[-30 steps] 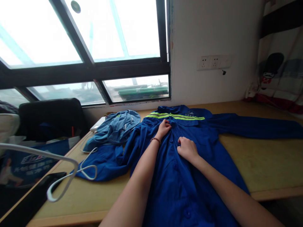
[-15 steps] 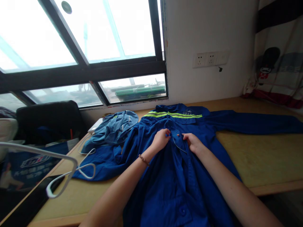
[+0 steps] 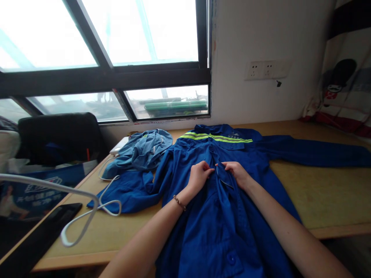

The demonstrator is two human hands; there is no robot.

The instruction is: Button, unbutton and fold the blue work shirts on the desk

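Note:
A blue work jacket with yellow-green reflective stripes across its chest lies spread on the table, its lower part hanging toward me. My left hand pinches the fabric at the front opening, below the stripes. Close on its right, my right hand grips the folded edge of the front placket. The fingertips of both hands nearly meet there; whether a button is between them is hidden. Lower down, a blue button shows on the jacket's hem.
A crumpled light-blue garment lies left of the jacket beside a white power strip. A white cable loops over the left table edge near a dark flat object. Wall sockets sit behind; the table extends right.
My hands have come closer together at the placket, and its edge is now lifted and folded between them. The camera view has shifted slightly.

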